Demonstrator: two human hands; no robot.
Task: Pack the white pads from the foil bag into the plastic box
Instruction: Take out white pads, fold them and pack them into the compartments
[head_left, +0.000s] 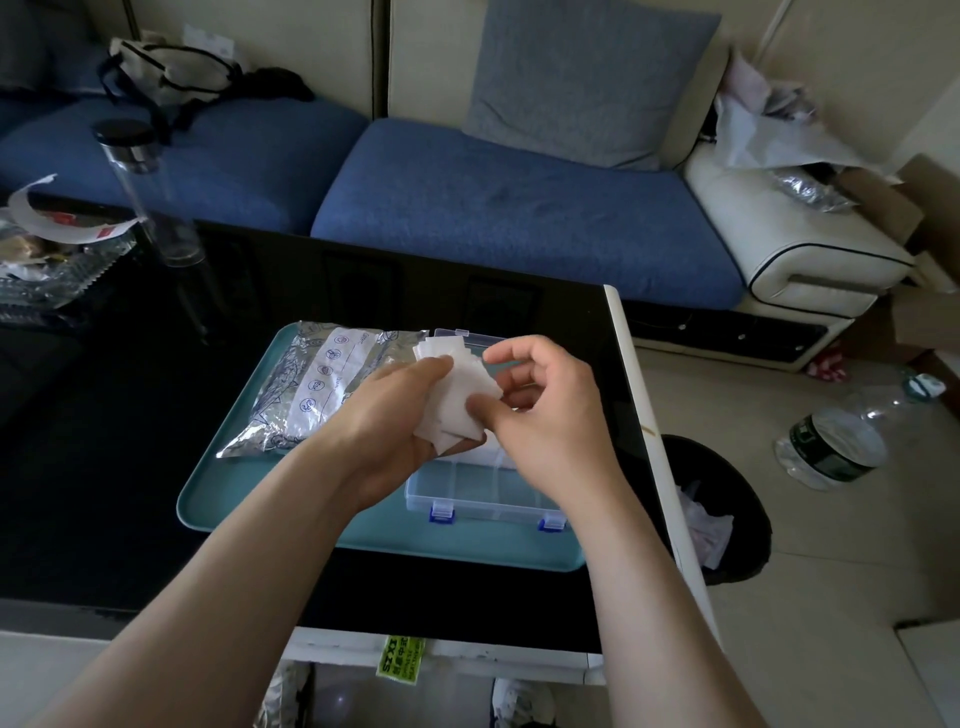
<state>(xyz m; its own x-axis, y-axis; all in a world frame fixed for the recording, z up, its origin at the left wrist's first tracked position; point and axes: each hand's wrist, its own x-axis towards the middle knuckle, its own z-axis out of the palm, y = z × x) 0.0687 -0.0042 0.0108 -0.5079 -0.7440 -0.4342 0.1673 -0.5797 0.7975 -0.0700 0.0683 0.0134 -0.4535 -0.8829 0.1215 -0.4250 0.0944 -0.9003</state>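
The glossy black tabletop carries a shallow teal plastic tray. On the tray's left half lies the crinkled silver foil bag. On its right half stands the clear plastic box with blue latches, its lid raised at the far side. Above the box, the left hand grips a fanned sheaf of thin, square white pads, and the right hand pinches the sheaf's near right edge. The step in hand seems to be tidying the sheaf. It would go best squared even first, then lowered flat into one compartment, clear of the dividers.
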